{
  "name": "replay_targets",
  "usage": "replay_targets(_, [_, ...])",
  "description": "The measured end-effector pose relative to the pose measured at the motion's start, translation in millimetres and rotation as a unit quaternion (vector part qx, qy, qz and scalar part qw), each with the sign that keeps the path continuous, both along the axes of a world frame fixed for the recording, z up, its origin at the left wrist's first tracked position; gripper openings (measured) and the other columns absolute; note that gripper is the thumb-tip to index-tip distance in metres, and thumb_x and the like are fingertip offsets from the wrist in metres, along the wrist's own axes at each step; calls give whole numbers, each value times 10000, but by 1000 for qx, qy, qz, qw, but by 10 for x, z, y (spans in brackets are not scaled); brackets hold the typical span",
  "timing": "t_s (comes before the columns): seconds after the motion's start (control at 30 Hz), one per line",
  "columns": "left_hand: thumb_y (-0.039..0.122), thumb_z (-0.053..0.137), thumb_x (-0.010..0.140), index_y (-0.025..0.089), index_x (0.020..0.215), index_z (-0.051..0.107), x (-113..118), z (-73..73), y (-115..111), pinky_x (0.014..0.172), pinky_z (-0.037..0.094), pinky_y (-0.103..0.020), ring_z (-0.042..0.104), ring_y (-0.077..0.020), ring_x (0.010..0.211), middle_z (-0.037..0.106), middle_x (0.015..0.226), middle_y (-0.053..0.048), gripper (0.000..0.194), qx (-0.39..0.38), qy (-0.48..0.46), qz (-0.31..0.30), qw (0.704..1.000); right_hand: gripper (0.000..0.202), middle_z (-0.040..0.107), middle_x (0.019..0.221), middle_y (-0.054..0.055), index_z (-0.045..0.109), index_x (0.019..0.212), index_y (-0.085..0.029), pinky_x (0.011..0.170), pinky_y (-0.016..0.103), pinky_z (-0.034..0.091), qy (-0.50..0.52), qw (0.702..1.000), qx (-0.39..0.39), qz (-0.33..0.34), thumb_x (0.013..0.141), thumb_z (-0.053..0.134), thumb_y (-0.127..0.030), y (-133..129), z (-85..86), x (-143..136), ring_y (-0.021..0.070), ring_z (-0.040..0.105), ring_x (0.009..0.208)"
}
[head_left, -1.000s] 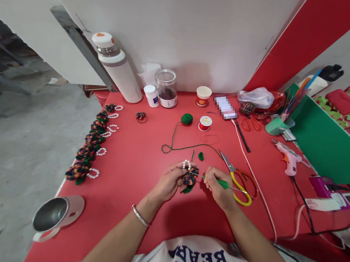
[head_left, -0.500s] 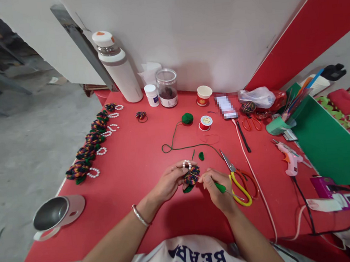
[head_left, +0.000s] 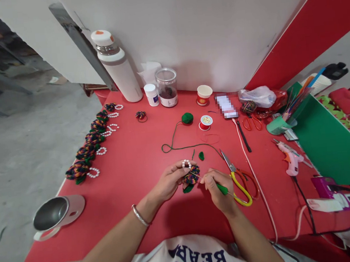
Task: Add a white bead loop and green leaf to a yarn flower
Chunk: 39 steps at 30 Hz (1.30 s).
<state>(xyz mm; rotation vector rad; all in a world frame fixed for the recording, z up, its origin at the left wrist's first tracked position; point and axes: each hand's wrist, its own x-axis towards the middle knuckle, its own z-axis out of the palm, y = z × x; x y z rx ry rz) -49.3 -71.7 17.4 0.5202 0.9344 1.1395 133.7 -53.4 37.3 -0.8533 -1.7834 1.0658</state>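
Note:
My left hand (head_left: 172, 180) pinches a multicoloured crocheted yarn piece (head_left: 192, 175) with a dark green leaf-like part (head_left: 188, 188) at its lower edge. A loop of white pearl beads (head_left: 186, 163) stands up from its top. In my right hand (head_left: 219, 189) is a crochet hook with a green handle (head_left: 222, 189); its thin metal shaft reaches to the face of the yarn piece. Whether the tip is inside the stitches is too small to tell. Scissors with yellow handles (head_left: 241, 190) lie just right of my right hand.
Finished-looking beaded yarn pieces (head_left: 86, 151) line the left edge. A steel-lined mug (head_left: 76, 206) stands front left. Green yarn ball (head_left: 187, 118), red thread spool (head_left: 206, 122), paper cup (head_left: 204, 95) and jar (head_left: 167, 88) sit behind. A pink glue gun (head_left: 292, 158) and cables lie right.
My right hand has shifted very slightly to the right with the crochet hook, drawing back a little from the yarn piece. My left hand has stayed nearly still.

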Motion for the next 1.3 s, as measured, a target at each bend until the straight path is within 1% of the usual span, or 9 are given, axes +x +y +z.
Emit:
replay_targets(0.17, [336,781,728,107,1079,721,6,-19,-1,458,406,-219,593,-131,584,688,840,-85,423,-1,1,0,1000,293,564,627,-26,621,729,-206,610,261,402,10,1000,6,-8,994,498,-224,4,-30,0,124,525,609])
replay_targets(0.37, [288,740,737,103,1079,738,-8,-3,-5,469,373,-211,557,-107,555,705,836,-100,389,2,-8,-5,1000,283,562,618,-28,634,734,-208,636,274,423,9,1000,4,-19,988,511,-227,0,-46,3,123,519,590])
replay_targets(0.47, [264,719,739,104,1077,748,-11,-5,-6,480,373,-212,551,-103,558,709,853,-107,374,6,-13,-8,1000,285,564,624,-24,629,733,-208,606,266,406,7,1000,4,-12,990,507,-226,0,-32,7,125,523,602])
replay_targets(0.7, [255,704,730,106,1083,759,-15,-20,-6,505,394,-229,606,-158,650,707,871,-120,387,9,-7,-15,1000,292,581,642,-20,624,732,-205,601,257,402,6,1000,11,10,993,494,-217,10,14,-9,123,550,628])
replay_targets(0.9, [249,699,735,102,1115,755,-28,-28,-9,523,409,-243,620,-176,678,713,882,-129,411,8,-11,-24,1000,304,596,641,-15,650,728,-206,623,262,435,3,1000,-4,1,991,504,-249,18,18,-10,127,564,639])
replay_targets(1.03, [235,749,719,119,1116,753,-29,-56,-20,548,428,-239,635,-167,696,723,959,-129,413,4,-14,-9,1000,297,611,634,-13,724,826,-216,611,260,462,5,999,-42,-2,1002,500,-300,11,8,-18,123,570,607])
replay_targets(1.13, [261,795,724,141,1130,740,-19,-112,8,541,435,-233,627,-143,665,719,973,-107,427,15,-13,7,1000,310,661,717,16,755,932,-219,547,250,466,33,994,-101,9,1006,497,-374,33,-62,-45,129,601,614])
replay_targets(1.23, [287,821,735,165,1165,718,-10,-184,126,546,459,-235,600,-111,602,695,865,-50,459,50,-5,27,998,334,676,770,38,762,916,-216,497,243,467,84,981,-172,-12,982,533,-449,139,-180,-96,146,630,638])
replay_targets(1.3, [278,841,722,172,1157,713,-10,-221,250,559,469,-229,592,-95,597,682,848,-27,466,77,5,53,996,340,674,776,38,763,885,-216,480,244,463,108,975,-189,-41,958,563,-481,261,-249,-142,143,616,615])
